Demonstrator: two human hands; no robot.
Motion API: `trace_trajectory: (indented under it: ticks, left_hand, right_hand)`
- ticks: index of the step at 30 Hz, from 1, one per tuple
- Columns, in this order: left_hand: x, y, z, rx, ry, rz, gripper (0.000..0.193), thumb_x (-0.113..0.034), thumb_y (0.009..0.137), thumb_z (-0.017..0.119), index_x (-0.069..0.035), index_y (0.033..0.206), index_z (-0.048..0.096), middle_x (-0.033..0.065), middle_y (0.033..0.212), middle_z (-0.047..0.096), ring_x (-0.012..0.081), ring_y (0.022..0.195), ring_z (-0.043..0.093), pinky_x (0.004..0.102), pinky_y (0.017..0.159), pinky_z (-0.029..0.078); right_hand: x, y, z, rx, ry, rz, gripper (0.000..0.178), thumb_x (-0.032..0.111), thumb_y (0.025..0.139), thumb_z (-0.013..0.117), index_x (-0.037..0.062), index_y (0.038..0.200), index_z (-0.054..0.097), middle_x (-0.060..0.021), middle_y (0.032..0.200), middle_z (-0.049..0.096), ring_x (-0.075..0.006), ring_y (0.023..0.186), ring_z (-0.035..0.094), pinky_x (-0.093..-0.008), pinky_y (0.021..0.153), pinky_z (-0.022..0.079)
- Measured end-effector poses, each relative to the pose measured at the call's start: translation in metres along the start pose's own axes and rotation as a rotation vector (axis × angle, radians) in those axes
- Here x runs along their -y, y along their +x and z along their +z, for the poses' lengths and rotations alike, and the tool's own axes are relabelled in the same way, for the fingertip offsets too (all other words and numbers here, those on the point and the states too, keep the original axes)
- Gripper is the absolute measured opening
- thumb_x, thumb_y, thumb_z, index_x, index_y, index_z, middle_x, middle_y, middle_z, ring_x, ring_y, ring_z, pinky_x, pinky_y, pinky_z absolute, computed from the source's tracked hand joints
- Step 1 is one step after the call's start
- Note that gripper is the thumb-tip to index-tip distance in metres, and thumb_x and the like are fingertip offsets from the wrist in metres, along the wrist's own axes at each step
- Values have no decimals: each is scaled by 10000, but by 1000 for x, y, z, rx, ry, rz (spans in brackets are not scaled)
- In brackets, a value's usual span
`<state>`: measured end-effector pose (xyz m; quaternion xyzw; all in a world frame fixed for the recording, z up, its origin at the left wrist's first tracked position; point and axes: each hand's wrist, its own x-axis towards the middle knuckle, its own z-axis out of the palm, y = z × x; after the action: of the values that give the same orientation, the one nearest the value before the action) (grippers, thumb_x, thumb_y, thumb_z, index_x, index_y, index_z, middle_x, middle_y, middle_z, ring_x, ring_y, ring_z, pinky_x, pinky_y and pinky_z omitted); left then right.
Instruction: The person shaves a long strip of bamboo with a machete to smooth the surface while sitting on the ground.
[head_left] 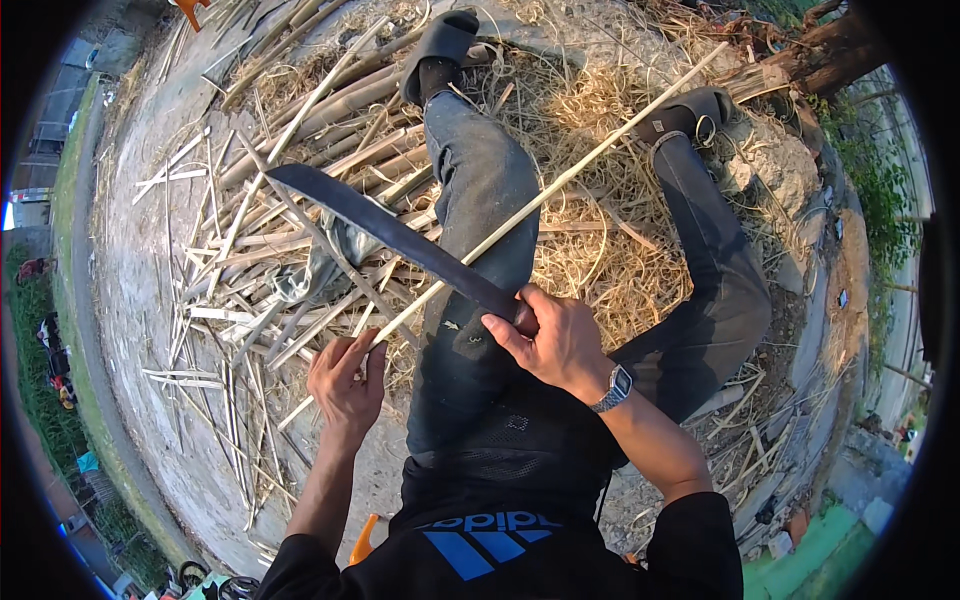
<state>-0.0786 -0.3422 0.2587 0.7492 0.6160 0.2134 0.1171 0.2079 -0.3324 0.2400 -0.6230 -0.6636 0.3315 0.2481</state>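
Observation:
A long pale bamboo strip (580,168) runs slantwise across my lap, from beside my right foot down to the lower left. My left hand (345,385) is closed around it near its lower end. In my right hand (556,340), which wears a wristwatch, is the handle of a machete (390,230). The dark, broad blade points to the upper left and crosses the strip above my left thigh. Whether blade and strip touch there, I cannot tell.
Split bamboo pieces (345,110) lie heaped on the ground to the left of my legs. Curled shavings (630,265) cover the ground between my legs. A greyish cloth (320,262) rests among the pieces. A tree trunk (825,55) stands at the far right.

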Motion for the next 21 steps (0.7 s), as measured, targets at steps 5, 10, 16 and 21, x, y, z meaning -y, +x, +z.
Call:
trace_trajectory:
  ticks: [5,10,16,21]
  left_hand:
    - [-17,5,1,143,-259,-160,251,-165,956,685,-18,1154,729,117,839,632,202,675,602,347,640,472]
    - [17,-10,-7,349,-422,-410,310,-251,1045,596,36,1038,714,84,756,648,125,605,544,293,561,420]
    - [17,-8,0,319,-302,-454,374,-354,952,720,12,876,702,47,601,586,101,562,515,301,539,415]
    - [24,-16,-1,287,-265,-403,392,-364,944,733,9,829,690,56,583,589,110,532,513,303,520,417]
  right_hand:
    - [-1,-5,10,-40,-49,-50,493,570,912,689,88,866,596,8,610,684,-244,520,687,-371,451,523]
    - [-4,-5,5,-43,-107,-105,478,565,918,688,109,838,569,18,598,676,-226,505,679,-357,438,516]
    - [-13,-2,-6,3,-202,-147,469,563,934,670,116,847,558,34,587,673,-213,473,663,-350,407,495]
    - [-30,10,-18,-53,-306,-160,475,568,941,662,115,846,557,21,550,644,-203,430,632,-351,388,470]
